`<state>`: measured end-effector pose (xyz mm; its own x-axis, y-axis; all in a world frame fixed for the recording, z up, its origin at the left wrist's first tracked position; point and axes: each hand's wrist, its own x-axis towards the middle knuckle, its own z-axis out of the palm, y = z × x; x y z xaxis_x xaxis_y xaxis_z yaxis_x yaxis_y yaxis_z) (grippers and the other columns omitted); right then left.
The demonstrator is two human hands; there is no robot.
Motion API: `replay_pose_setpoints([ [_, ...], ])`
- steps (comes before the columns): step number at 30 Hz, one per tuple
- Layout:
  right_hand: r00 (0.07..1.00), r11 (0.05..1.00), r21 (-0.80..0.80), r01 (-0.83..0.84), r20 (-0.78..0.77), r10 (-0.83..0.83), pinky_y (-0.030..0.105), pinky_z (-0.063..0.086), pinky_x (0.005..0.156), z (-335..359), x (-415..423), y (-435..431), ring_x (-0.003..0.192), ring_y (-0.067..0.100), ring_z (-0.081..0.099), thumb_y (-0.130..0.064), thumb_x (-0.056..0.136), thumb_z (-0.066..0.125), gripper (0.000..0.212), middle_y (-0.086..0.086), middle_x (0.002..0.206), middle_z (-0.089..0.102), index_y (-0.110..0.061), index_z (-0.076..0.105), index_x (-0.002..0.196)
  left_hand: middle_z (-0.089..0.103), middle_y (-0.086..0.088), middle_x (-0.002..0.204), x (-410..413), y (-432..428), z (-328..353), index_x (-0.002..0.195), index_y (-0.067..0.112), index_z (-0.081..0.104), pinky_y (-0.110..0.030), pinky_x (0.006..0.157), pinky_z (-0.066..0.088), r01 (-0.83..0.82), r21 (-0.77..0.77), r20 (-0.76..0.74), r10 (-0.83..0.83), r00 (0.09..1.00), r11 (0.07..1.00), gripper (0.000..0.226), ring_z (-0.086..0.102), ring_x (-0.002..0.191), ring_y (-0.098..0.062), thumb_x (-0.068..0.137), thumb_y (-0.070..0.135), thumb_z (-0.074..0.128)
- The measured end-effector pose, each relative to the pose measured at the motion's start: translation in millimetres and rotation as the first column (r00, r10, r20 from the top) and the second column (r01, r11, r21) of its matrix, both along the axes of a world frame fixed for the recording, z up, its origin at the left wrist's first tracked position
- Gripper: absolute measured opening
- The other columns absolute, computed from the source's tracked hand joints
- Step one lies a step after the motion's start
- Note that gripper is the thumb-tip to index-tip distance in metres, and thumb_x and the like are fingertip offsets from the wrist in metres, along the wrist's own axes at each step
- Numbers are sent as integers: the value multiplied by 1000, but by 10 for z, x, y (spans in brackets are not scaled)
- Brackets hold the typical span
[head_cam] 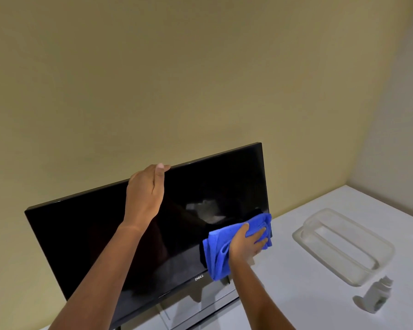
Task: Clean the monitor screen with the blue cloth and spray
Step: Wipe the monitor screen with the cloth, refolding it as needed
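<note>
Head view, the only one we've got, and it's the wiping step. The monitor stands on the white worktop, its screen dark and tilted across the frame. The left hand is up at the top edge, fingers hooked over the bezel and out of sight behind it, gripping the panel to steady it. Down at the lower right corner of the screen the right hand has the blue cloth bunched under it. Its fingers are laid out fairly straight, pressing the fabric flat to the glass rather than clenching it.

The spray bottle is off duty, well to the right on the worktop beside a clear plastic container (it looks to be lying on its side, though it's blurred).

There's a pale patch mid-screen, just up and left of the cloth. It may be residue or a reflection; I can't tell which. The whole left half looks yet to be covered, I'd judge. So the next move calls for a sweep leftward across the glass with light, even pressure, while the left hand braces against it so the stand doesn't rock.
</note>
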<state>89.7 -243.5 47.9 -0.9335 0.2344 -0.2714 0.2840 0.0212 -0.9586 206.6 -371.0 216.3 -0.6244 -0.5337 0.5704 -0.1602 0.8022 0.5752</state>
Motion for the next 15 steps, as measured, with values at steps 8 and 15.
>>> replay_pose_setpoints([
  [8, 820, 972, 215, -93, -537, 197, 42, 16, 116, 1160, 277, -659, 145, 34, 3, -40, 96, 39, 62, 8, 159, 3, -20, 12, 148, 68, -7, 116, -10, 7, 20, 110, 12, 66, -26, 88, 35, 3, 38, -29, -2, 1000, 999, 49, 58, 113, -24, 99, 31, 22],
  [15, 394, 802, 596, 38, -747, 536, 48, 40, 106, 787, 428, -601, 137, 40, 30, -42, 88, 44, 62, 14, 151, 30, -15, 33, 142, 70, -11, 106, -6, 4, 14, 106, 12, 66, -28, 83, 35, 4, -1, -45, -4, 999, 1000, 49, 61, 105, -29, 100, 30, 22],
])
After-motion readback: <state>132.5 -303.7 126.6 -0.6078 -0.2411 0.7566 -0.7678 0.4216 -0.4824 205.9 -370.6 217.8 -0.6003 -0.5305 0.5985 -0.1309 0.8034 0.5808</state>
